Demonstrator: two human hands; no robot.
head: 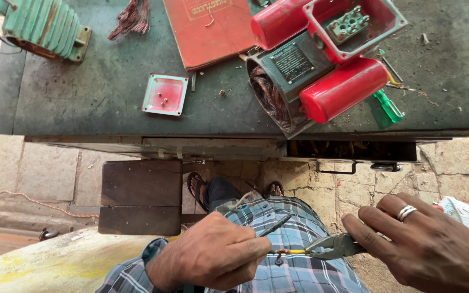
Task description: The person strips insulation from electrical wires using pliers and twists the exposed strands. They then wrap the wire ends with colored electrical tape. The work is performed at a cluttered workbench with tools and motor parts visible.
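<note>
Left hand (213, 258): fingers curled shut, pinching a thin yellow wire (290, 252) at its near end; a dark rod-like tool (276, 225) sticks up from the same grip.

Right hand (427, 247): fingers closed round the handle of a pair of pliers (332, 247), index finger stretched along it; 2 silver rings (406, 212) on 1 finger.

Pliers: nose clamped on the far end of the yellow wire, so the wire runs level between both hands, low in view, above the lap and a blue checked shirt (294, 239).

Bench (109, 92): dark green top, well beyond the hands. Items on it:
- 1 electric motor (294, 73), grey-green body, lying on its side with copper windings showing at the open end.
- 2 red cylinders (343, 89) fixed to the motor, 1 on each side of an open red terminal box (354, 24).
- 1 green-handled screwdriver (388, 106), just beside the lower cylinder.
- 1 square red cover plate (164, 94), left of the motor, with small screws lying in it.
- 1 red book (210, 30), behind the plate.
- 1 green ribbed motor housing (42, 24), far left corner.
- 1 bundle of copper wire (131, 16), near the back edge.

Floor: stone paving; 1 dark wooden stool (141, 196) stands below the bench, sandalled feet (197, 187) just beside it.
</note>
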